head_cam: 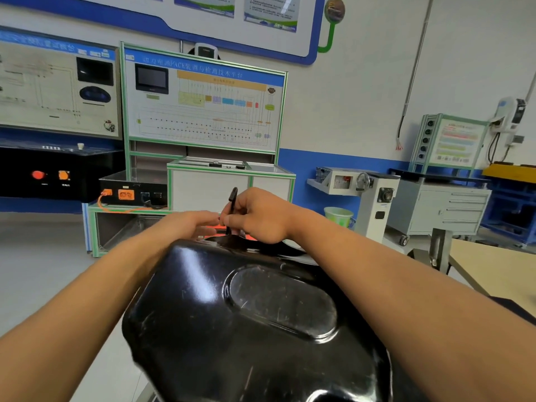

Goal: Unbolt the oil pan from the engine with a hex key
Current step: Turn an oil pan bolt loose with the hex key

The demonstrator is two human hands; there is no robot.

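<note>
Left hand (191, 224): our fingers stretch nearly straight toward the key's foot, gripping nothing we can see.
Hex key (232, 210): upright at the pan's far flange, our right hand (258, 219) curled round its shaft.
Oil pan (255, 314): black, seated beneath our forearms. We judge the unbolting unfinished; the other bolts are hidden.
Room: open floor to the left, table (499, 268) corner near on the right.

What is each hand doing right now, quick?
Left hand: open, fingers stretched out at the far edge of the oil pan.
Right hand: closed around the hex key, which stands nearly upright.
</note>
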